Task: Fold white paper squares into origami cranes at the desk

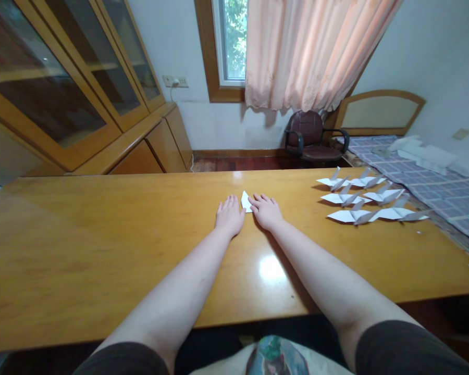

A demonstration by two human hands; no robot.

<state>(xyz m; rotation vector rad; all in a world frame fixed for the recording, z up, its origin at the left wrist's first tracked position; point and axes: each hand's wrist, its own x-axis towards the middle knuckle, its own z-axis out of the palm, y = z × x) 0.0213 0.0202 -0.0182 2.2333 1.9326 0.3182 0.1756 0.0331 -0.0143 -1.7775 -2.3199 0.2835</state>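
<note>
Closest to my view is the wearer's light shirt front, its round printed picture [277, 358] showing at the bottom edge, with a dark sleeve [398, 346] on either side. Following the bare forearms out, I find both hands on the worktop [101, 250], palms down. The left hand [230, 214] lies open and flat, fingers extended and close together, thumb reaching towards the small white folded paper [245, 201]; I can't tell whether it touches. The right hand [267, 212] is open too, fingers slightly spread, fingertips over the paper's right edge; I see neither hand closed around anything. The paper lies between them near the worktop's far edge, its pointed end facing away from me. Well off to the right I have six folded paper birds [338, 198], standing in three rows of two, near the worktop's right end.
</note>
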